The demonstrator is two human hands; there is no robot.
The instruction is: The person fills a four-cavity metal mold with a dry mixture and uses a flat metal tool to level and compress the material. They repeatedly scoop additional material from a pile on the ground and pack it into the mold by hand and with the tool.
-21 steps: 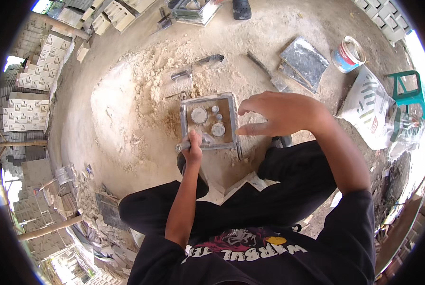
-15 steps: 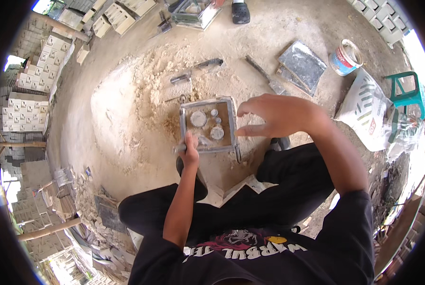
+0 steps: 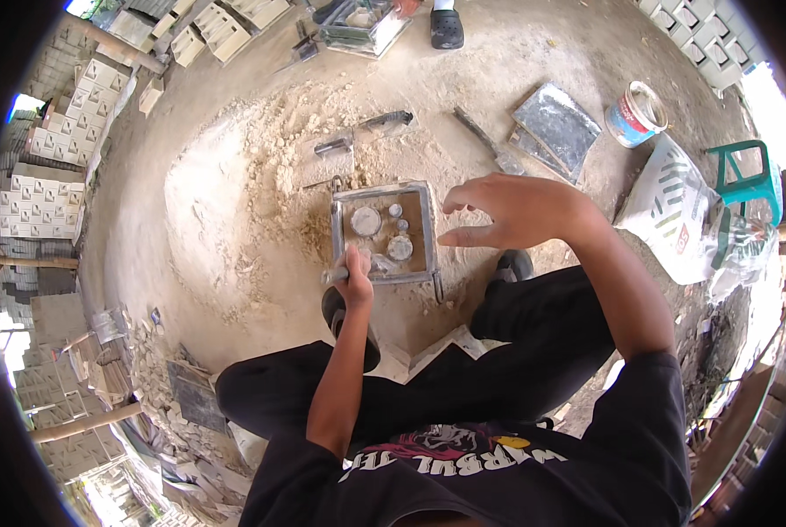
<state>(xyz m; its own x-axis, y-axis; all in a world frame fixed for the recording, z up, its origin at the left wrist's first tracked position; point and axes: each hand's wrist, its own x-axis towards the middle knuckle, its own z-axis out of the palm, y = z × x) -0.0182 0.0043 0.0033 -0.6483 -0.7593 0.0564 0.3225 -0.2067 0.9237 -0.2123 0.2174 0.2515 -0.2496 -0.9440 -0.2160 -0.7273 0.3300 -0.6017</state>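
A square metal-edged frame point(image 3: 382, 189), packed with brown sand, lies on the ground before me. Set in the sand are a large round pale disc point(image 3: 366, 221), a second round disc point(image 3: 400, 248) and two smaller round pieces between them. At the frame's lower left corner, my left hand point(image 3: 355, 272) is closed around something with a grey, rounded end point(image 3: 334, 276). A pale lump point(image 3: 381, 263) shows beside its fingertips, and most of what it grips is hidden. My right hand point(image 3: 507, 211) hovers beside the frame's right edge, thumb and fingers apart, holding nothing.
Loose sand point(image 3: 213, 184) is heaped left of the frame, with trowel-like tools point(image 3: 333, 146) behind it. A long-handled tool point(image 3: 485, 140), dark boards point(image 3: 558, 127), a bucket point(image 3: 636, 116), a white sack point(image 3: 674, 211) and a green stool point(image 3: 749, 180) stand to the right. Another person's shoe point(image 3: 447, 29) shows far off.
My left hand has shifted slightly along the frame's near left corner, still closed. The right hand stays beside the frame, fingers spread. The view has tilted a little.
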